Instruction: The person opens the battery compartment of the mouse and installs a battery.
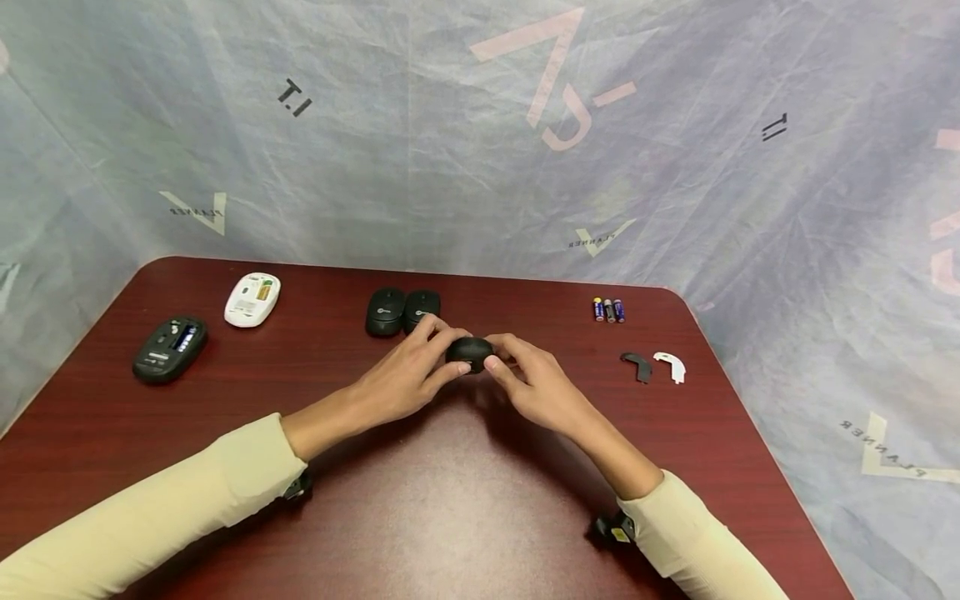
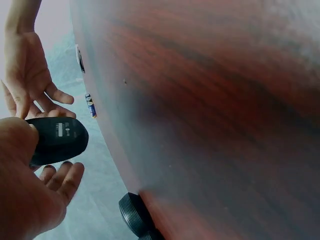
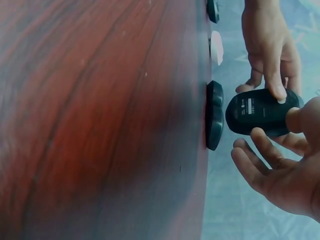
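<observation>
Dial centred on the held mouse. At nine, an open black mouse [image 1: 168, 350] lies belly up; just past nine, a white mouse [image 1: 252, 300], likewise, a battery showing (both perhaps turned over to leave their bays in sight). At ten, two black mice [image 1: 403, 312] sit right side up, side by side, as if parked together. Left hand [image 1: 405, 373] pinches the held mouse [image 1: 469, 348] above the table [image 1: 450, 517], thumb on its labelled underside. Right hand [image 1: 538, 385] grips the other side, fingers partly spread; the two-sided grip probably keeps it steady while tilted. Between two and three, three batteries [image 1: 609, 311] in a row; at three, a dark cover [image 1: 642, 365] and a white cover [image 1: 676, 367], presumably set aside for easy finding.
</observation>
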